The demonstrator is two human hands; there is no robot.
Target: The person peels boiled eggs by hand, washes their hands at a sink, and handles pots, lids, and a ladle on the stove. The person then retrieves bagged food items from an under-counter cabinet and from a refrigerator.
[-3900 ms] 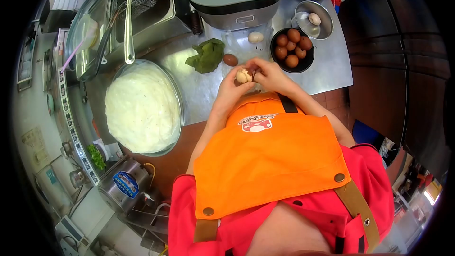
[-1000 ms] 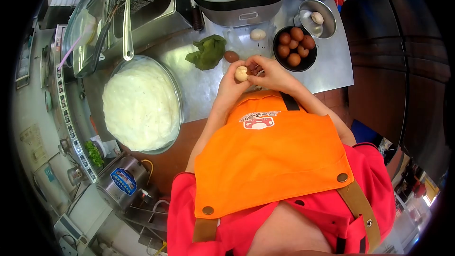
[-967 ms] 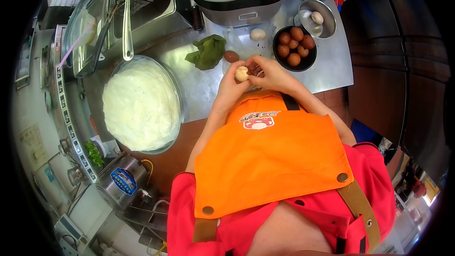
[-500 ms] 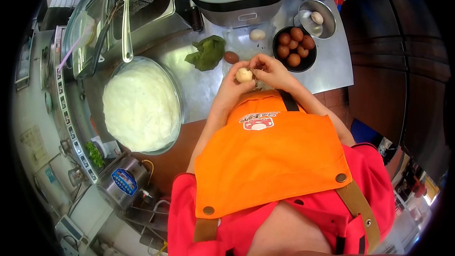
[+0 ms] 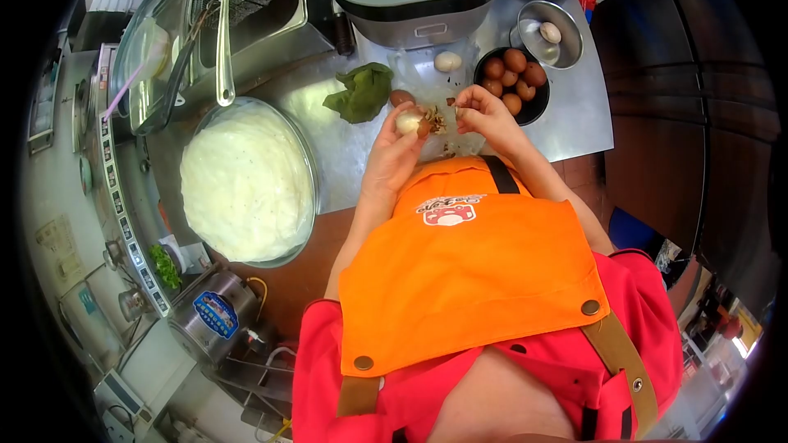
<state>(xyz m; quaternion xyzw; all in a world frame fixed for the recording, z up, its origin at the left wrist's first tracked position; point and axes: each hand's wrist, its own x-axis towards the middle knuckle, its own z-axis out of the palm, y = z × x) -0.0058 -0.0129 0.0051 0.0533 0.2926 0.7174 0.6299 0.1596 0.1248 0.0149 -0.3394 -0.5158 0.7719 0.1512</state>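
Note:
My left hand [image 5: 391, 148] is closed around a partly peeled egg [image 5: 407, 121]; pale egg white shows, with brown shell still on its right side. To its right my right hand [image 5: 491, 121] is apart from the egg, thumb and fingers pinched together at a small brown piece of eggshell [image 5: 451, 102]. Between the hands, eggshell bits [image 5: 438, 121] lie on a clear plastic bag [image 5: 469, 144]. A brown egg [image 5: 401, 97] sits just beyond my left fingers, partly hidden. Farther back lies a pale egg [image 5: 447, 61].
A black bowl [image 5: 538, 107] of brown eggs stands by my right hand, with a metal bowl [image 5: 566, 53] holding one egg behind it. Left are crumpled green leaves [image 5: 359, 92] and a large covered bowl of white stuff [image 5: 246, 184]. A cooker [image 5: 414, 0] stands at the back.
My hands have moved apart: the left, with the egg, slightly left; the right, off the egg and to the right. The shell bits between them now show.

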